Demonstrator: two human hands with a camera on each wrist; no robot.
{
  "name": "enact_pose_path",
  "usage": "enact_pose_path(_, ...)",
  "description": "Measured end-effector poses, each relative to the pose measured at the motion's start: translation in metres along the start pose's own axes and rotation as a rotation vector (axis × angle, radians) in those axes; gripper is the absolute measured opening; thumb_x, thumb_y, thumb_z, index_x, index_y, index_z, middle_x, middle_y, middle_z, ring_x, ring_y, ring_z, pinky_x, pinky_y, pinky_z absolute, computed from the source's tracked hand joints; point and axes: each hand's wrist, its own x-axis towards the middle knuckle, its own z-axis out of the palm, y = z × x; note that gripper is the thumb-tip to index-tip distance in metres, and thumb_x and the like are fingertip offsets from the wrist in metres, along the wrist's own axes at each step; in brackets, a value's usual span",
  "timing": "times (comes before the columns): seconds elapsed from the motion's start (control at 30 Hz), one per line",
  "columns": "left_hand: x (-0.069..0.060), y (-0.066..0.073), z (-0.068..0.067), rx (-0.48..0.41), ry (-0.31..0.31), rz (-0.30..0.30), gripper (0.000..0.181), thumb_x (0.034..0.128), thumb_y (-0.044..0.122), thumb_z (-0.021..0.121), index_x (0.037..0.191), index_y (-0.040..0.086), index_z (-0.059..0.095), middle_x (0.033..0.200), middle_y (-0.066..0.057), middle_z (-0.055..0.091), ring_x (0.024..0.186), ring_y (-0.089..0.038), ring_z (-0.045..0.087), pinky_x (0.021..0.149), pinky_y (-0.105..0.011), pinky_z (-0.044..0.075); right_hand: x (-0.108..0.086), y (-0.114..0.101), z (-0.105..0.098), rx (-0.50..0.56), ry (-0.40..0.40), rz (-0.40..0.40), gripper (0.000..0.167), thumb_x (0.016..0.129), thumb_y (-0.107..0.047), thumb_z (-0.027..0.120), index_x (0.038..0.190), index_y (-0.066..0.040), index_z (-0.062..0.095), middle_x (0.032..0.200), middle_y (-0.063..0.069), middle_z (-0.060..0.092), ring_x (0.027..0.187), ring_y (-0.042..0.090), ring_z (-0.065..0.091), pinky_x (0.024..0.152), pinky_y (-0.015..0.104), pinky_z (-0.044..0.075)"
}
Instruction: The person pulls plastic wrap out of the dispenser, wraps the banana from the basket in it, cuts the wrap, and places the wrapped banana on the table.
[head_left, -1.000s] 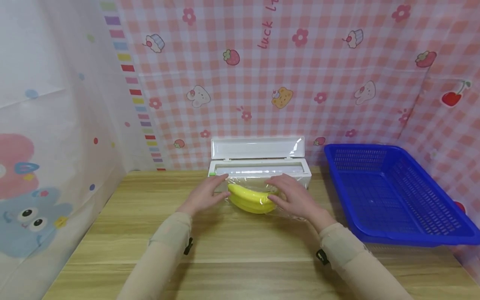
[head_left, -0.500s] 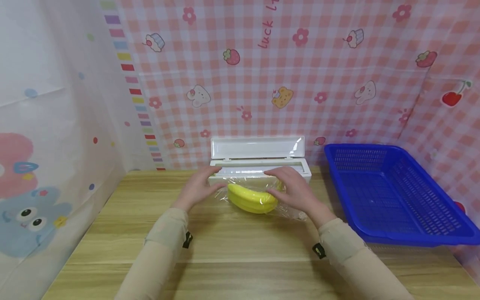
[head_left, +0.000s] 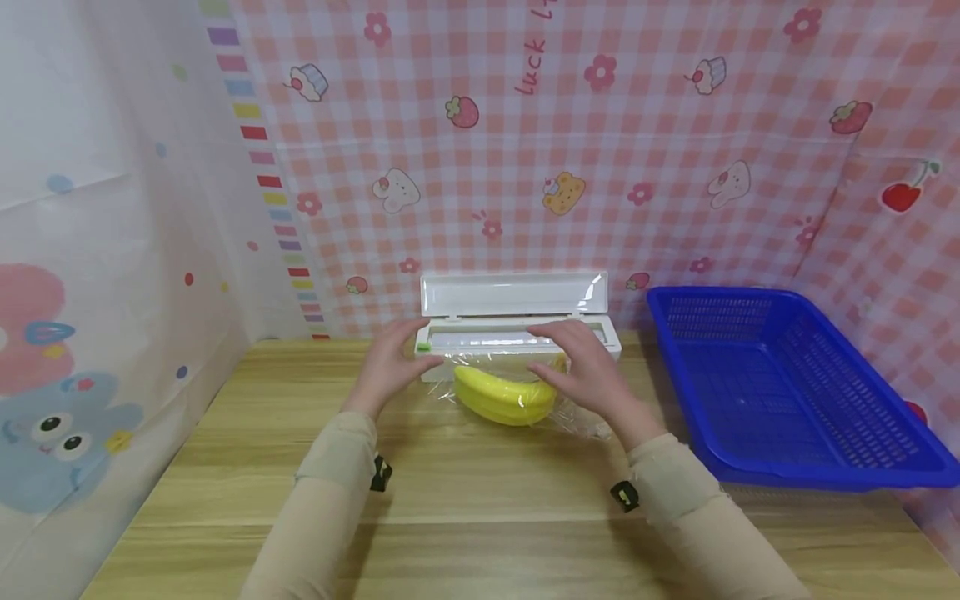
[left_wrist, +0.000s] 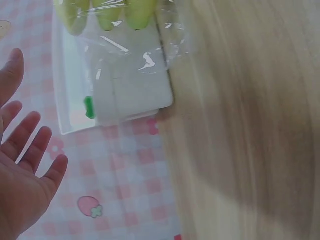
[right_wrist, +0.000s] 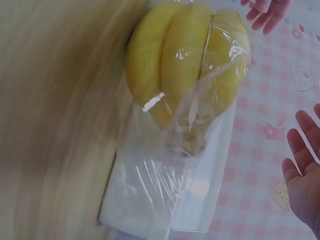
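A bunch of bananas (head_left: 504,397), yellow and wrapped in clear plastic film (right_wrist: 190,110), lies on the wooden table. The right wrist view shows three bananas side by side, with loose film around the stem end. Just behind the bunch stands a white cling film dispenser (head_left: 517,362), its clear lid (head_left: 513,295) raised and a small green piece (left_wrist: 89,107) at its left end. My left hand (head_left: 384,371) hovers left of the bananas, fingers apart and holding nothing. Over the bunch's right end is my right hand (head_left: 588,371), fingers relaxed; its wrist view shows it apart from the film.
A blue plastic basket (head_left: 750,477) with mesh sides stands on the right of the table (head_left: 480,542). A pink checked cloth (head_left: 495,150) hangs behind the dispenser, and a white printed cloth (head_left: 150,250) hangs on the left.
Both hands have drawn back from the wrapped bananas and risen. The left hand moved left, and film edges now spread loose at both ends of the bunch. The bananas have stayed put.
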Motion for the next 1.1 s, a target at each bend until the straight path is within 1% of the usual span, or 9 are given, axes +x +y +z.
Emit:
enact_pose_path(0.13, 0.000, -0.009, 0.006, -0.006, 0.017, 0.000, 0.069, 0.0758, 0.019, 0.087, 0.135, 0.001, 0.057, 0.137, -0.018, 0.056, 0.129, -0.037, 0.046, 0.112, -0.053, 0.032, -0.004, 0.001, 0.006, 0.030, 0.000, 0.048, 0.049, 0.082, -0.013, 0.081, 0.126, -0.001, 0.063, 0.124, 0.014, 0.065, 0.117, 0.034, 0.055, 0.104, 0.050, 0.040)
enact_pose_path(0.27, 0.001, -0.018, 0.010, -0.022, 0.018, -0.043, 0.071, 0.0762, 0.020, 0.087, 0.136, 0.000, 0.055, 0.140, -0.018, 0.053, 0.132, -0.037, 0.043, 0.113, -0.053, 0.031, -0.006, 0.000, 0.011, 0.052, -0.012, 0.107, 0.050, 0.083, -0.016, 0.080, 0.128, -0.004, 0.062, 0.126, 0.014, 0.063, 0.118, 0.033, 0.053, 0.104, 0.050, 0.040)
enact_pose_path(0.37, 0.002, -0.023, 0.013, -0.037, 0.016, -0.084, 0.073, 0.0763, 0.020, 0.087, 0.138, -0.001, 0.054, 0.141, -0.020, 0.051, 0.132, -0.038, 0.042, 0.114, -0.053, 0.030, -0.007, -0.002, 0.014, 0.072, -0.014, 0.126, 0.051, 0.082, -0.016, 0.081, 0.128, -0.004, 0.062, 0.126, 0.014, 0.063, 0.118, 0.034, 0.053, 0.105, 0.050, 0.040)
enact_pose_path(0.5, 0.003, -0.029, 0.015, -0.038, 0.017, -0.117, 0.073, 0.0765, 0.018, 0.086, 0.138, -0.002, 0.052, 0.142, -0.022, 0.050, 0.133, -0.039, 0.042, 0.114, -0.053, 0.029, -0.006, -0.004, 0.020, 0.076, -0.029, 0.145, 0.051, 0.083, -0.016, 0.080, 0.129, -0.004, 0.062, 0.126, 0.014, 0.063, 0.120, 0.034, 0.053, 0.106, 0.050, 0.040)
enact_pose_path(0.6, 0.004, -0.032, 0.017, -0.038, 0.010, -0.135, 0.074, 0.0766, 0.019, 0.086, 0.139, -0.002, 0.052, 0.143, -0.023, 0.048, 0.133, -0.040, 0.041, 0.114, -0.054, 0.029, -0.005, -0.006, 0.024, 0.068, -0.063, 0.190, 0.052, 0.084, -0.019, 0.079, 0.131, -0.006, 0.061, 0.128, 0.012, 0.062, 0.122, 0.033, 0.052, 0.108, 0.049, 0.038)
enact_pose_path(0.77, 0.008, -0.036, 0.023, -0.054, -0.014, -0.172, 0.076, 0.0767, 0.023, 0.086, 0.140, 0.001, 0.051, 0.145, -0.021, 0.047, 0.134, -0.039, 0.040, 0.114, -0.054, 0.029, 0.000, -0.010, 0.028, 0.058, -0.119, 0.264, 0.056, 0.085, -0.024, 0.080, 0.134, -0.008, 0.059, 0.134, 0.011, 0.060, 0.127, 0.032, 0.050, 0.110, 0.048, 0.037)
enact_pose_path(0.87, 0.010, -0.038, 0.025, -0.056, -0.029, -0.198, 0.078, 0.0770, 0.026, 0.086, 0.142, 0.002, 0.050, 0.147, -0.021, 0.044, 0.136, -0.039, 0.038, 0.115, -0.054, 0.028, 0.006, -0.012, 0.031, 0.056, -0.139, 0.282, 0.057, 0.085, -0.026, 0.080, 0.135, -0.008, 0.059, 0.136, 0.011, 0.059, 0.129, 0.031, 0.048, 0.111, 0.048, 0.036)
enact_pose_path(1.0, 0.011, -0.037, 0.026, -0.063, -0.038, -0.215, 0.079, 0.0779, 0.025, 0.085, 0.143, 0.002, 0.048, 0.149, -0.024, 0.040, 0.139, -0.041, 0.034, 0.116, -0.055, 0.024, 0.012, -0.015, 0.034, 0.050, -0.157, 0.303, 0.057, 0.086, -0.028, 0.078, 0.136, -0.009, 0.058, 0.137, 0.009, 0.058, 0.129, 0.030, 0.048, 0.112, 0.047, 0.035)
enact_pose_path(1.1, 0.012, -0.038, 0.027, -0.071, -0.043, -0.214, 0.078, 0.0781, 0.024, 0.085, 0.143, 0.000, 0.048, 0.149, -0.025, 0.040, 0.140, -0.041, 0.032, 0.117, -0.055, 0.022, 0.014, -0.017, 0.035, 0.051, -0.165, 0.315, 0.057, 0.087, -0.029, 0.077, 0.136, -0.010, 0.058, 0.137, 0.008, 0.058, 0.129, 0.029, 0.048, 0.111, 0.047, 0.036)
